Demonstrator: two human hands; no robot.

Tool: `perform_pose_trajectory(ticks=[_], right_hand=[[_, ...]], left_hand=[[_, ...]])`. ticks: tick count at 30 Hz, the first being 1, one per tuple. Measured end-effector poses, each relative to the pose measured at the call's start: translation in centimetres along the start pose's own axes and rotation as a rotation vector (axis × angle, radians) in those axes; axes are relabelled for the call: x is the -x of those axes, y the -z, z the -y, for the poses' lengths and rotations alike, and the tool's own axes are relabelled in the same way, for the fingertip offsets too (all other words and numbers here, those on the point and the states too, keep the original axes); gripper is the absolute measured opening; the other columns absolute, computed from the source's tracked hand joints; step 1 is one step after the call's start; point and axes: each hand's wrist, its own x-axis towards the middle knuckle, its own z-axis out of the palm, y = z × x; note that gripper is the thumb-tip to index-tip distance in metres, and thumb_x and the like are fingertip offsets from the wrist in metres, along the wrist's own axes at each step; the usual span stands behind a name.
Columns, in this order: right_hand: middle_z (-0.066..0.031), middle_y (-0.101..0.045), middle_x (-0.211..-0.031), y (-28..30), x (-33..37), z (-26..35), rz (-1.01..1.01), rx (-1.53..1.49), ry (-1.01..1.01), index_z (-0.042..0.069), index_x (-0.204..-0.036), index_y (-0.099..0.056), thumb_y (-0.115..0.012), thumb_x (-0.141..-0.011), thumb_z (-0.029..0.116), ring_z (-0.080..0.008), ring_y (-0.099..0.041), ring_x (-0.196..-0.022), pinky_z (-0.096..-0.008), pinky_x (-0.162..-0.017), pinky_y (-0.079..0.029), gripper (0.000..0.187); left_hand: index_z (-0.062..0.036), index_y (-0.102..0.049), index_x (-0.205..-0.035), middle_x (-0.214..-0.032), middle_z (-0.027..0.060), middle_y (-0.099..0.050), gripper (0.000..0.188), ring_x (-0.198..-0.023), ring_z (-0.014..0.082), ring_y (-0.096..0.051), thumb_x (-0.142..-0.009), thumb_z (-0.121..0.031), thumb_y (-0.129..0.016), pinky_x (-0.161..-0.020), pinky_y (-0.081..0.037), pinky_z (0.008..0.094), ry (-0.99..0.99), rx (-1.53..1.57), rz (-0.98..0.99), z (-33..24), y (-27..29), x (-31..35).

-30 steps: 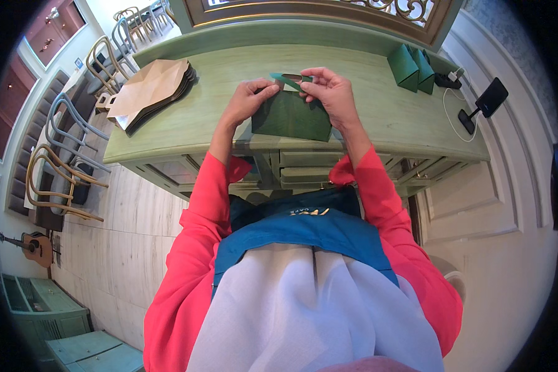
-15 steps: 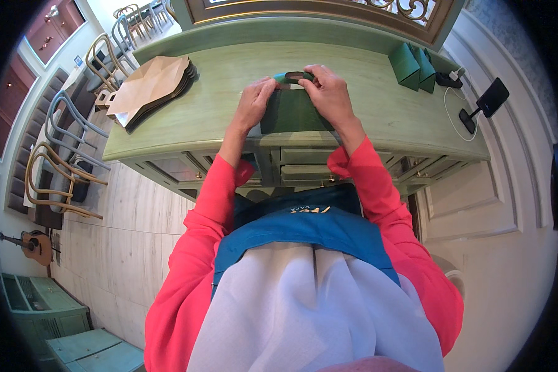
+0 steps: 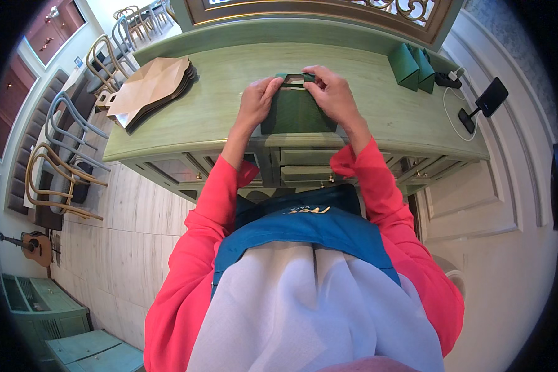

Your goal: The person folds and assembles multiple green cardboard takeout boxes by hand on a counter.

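In front of me a dark green gable box (image 3: 299,115) stands near the front edge of the pale green counter (image 3: 220,77). My left hand (image 3: 257,102) is closed on the left side of its top, thumb and fingers pinching by the handle. On the opposite side my right hand (image 3: 330,94) pinches the top edge in the same way. The handle's cut-out shows as an opening between both hands. My fingers partly cover the top panels, so how the flaps fit together is hidden.
Flat brown paper bags (image 3: 149,90) lie stacked at the counter's left end. Two folded green boxes (image 3: 405,67) stand at the back right. Beside them are a black charger with a white cable and a phone (image 3: 493,97) on a stand. A raised ledge borders the counter's back.
The handle panels have come closer together and the handle cut-out shows more plainly. My hands have shifted slightly, still pinching the box's top. The box's front looks flatter.
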Motion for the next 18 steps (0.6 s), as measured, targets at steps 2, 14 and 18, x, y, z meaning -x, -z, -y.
perform_pose_trajectory(ticks=[2,14,18], right_hand=[[-0.0027,-0.057,-0.075,0.3,0.0,-0.7,0.031,-0.080,-0.064,0.004,-0.106,-0.062,-0.063,-0.081,0.006,-0.0092,-0.054,-0.064,-0.0251,-0.059,-0.045,0.025],[-0.0026,-0.060,-0.079,0.4,-0.1,-1.4,-0.064,-0.177,-0.045,0.002,-0.102,-0.061,-0.063,-0.082,0.004,-0.0083,-0.057,-0.070,-0.0230,-0.064,-0.047,0.020],[-0.0075,-0.062,-0.081,0.5,-0.1,-1.4,-0.108,-0.043,0.013,0.003,-0.100,-0.061,-0.064,-0.080,0.005,-0.0143,-0.060,-0.072,-0.0266,-0.066,-0.049,0.020]], left_hand=[[0.0021,-0.061,-0.093,-0.071,-0.0007,-0.052,0.035,-0.070,0.0066,-0.044,-0.096,-0.031,-0.051,-0.064,-0.040,0.0238,0.002,-0.024,0.019,-0.1,-0.1,-0.1],[-0.0005,-0.061,-0.089,-0.068,0.0186,-0.055,0.032,-0.061,0.0289,-0.053,-0.090,-0.032,-0.057,-0.058,-0.040,0.0361,-0.059,0.071,-0.036,-0.5,-0.5,-0.3],[-0.0008,-0.062,-0.089,-0.066,0.0169,-0.055,0.033,-0.060,0.0268,-0.052,-0.088,-0.034,-0.059,-0.058,-0.040,0.0360,-0.045,-0.001,-0.038,-0.9,-0.4,-0.3]])
